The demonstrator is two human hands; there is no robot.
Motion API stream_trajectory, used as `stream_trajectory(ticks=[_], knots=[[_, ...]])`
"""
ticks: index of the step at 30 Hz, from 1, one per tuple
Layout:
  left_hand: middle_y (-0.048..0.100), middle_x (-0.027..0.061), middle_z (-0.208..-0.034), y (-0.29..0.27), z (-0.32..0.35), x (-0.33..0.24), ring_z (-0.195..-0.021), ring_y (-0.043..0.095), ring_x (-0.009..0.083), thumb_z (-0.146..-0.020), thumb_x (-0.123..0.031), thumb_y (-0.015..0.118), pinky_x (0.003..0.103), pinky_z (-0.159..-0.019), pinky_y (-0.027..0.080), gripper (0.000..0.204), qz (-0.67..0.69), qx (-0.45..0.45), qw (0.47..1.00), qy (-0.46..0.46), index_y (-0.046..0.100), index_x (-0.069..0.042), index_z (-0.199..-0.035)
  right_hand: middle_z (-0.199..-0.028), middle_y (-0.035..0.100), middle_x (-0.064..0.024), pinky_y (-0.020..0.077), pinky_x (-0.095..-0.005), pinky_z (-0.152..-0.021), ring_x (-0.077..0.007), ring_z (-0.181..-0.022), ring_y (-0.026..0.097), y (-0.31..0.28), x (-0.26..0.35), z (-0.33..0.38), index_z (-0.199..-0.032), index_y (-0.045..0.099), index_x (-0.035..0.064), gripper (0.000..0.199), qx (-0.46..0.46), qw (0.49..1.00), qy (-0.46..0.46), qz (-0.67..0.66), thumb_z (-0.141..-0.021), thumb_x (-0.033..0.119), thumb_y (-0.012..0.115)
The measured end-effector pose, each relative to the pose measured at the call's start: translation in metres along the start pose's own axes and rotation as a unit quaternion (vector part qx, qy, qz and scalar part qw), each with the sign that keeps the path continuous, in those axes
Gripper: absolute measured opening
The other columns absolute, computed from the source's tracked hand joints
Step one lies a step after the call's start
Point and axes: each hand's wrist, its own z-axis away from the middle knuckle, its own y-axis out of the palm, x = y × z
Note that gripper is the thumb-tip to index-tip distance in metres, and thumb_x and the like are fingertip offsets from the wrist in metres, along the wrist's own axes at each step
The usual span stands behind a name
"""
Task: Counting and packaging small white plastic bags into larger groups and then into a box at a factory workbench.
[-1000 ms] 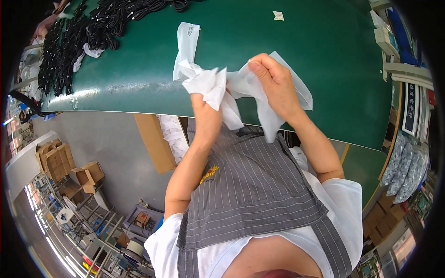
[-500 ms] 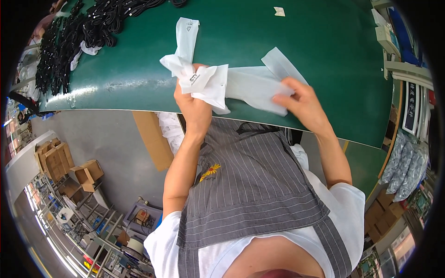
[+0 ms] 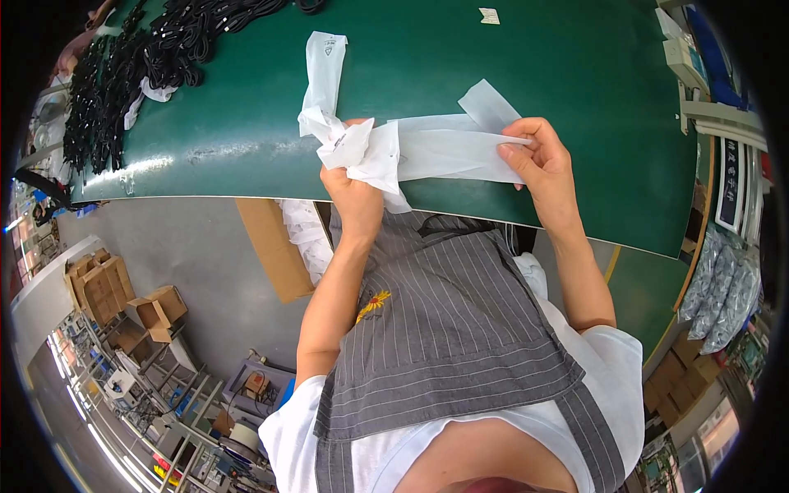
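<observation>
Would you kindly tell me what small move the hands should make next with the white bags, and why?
Probably the right hand should keep drawing its white bag sideways, out of the bunch of white bags gripped in the left hand. That bag is stretched flat between the hands over the green table, but its left end sits inside the bunch, so it is not yet separated.

You've got a white short-sleeve tee [image 3: 612,370] on, sleeves ending above the elbows, forearms bare. Over it a grey apron [image 3: 448,329] w/ thin white pinstripes, bib running up the chest & wide straps of the same cloth over both shoulders. Small embroidered flower [image 3: 374,306], yellow-orange, sits on the apron's left side. Left hand [image 3: 355,185] & right hand [image 3: 542,168] bare: no gloves, rings or watch visible.
</observation>
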Motion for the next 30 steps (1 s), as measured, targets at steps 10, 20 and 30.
stream_trajectory(ticks=[10, 20, 30], knots=[[0.06, 0.0034, -0.093, -0.018, -0.005, -0.008, -0.077, 0.055, 0.0115, -0.085, -0.006, 0.058, 0.021, -0.069, 0.044, 0.024, -0.048, -0.065, 0.996, -0.029, 0.059, -0.001, -0.109, -0.095, 0.058, -0.0089, 0.0448, -0.0253, -0.06, -0.0103, -0.069, 0.055, 0.005, -0.02, -0.002, -0.117, 0.052, 0.0079, 0.032, -0.092, 0.969, -0.093, 0.209, -0.086, 0.002, 0.058], [0.061, 0.0116, -0.107, 0.005, -0.003, 0.001, -0.093, 0.065, 0.0219, -0.093, -0.02, 0.049, 0.028, -0.064, 0.053, 0.028, 0.112, 0.182, 0.932, -0.291, 0.057, 0.0, -0.111, -0.098, 0.057, -0.0105, 0.05, -0.0347, -0.061, -0.0258, -0.077, 0.061, 0.01, -0.001, 0.005, -0.113, 0.056, 0.0087, 0.031, -0.152, 0.884, -0.212, 0.389, -0.083, 0.003, 0.058], [0.056, 0.0106, -0.115, 0.008, -0.003, 0.005, -0.091, 0.065, 0.0214, -0.091, -0.014, 0.051, 0.028, -0.067, 0.053, 0.034, 0.126, 0.188, 0.94, -0.256, 0.05, -0.001, -0.123, -0.099, 0.058, -0.0156, 0.0494, -0.0448, -0.066, -0.0382, -0.076, 0.06, 0.026, -0.025, -0.006, -0.109, 0.055, 0.0033, 0.023, 0.009, 0.861, -0.103, 0.499, -0.09, 0.016, 0.052]])
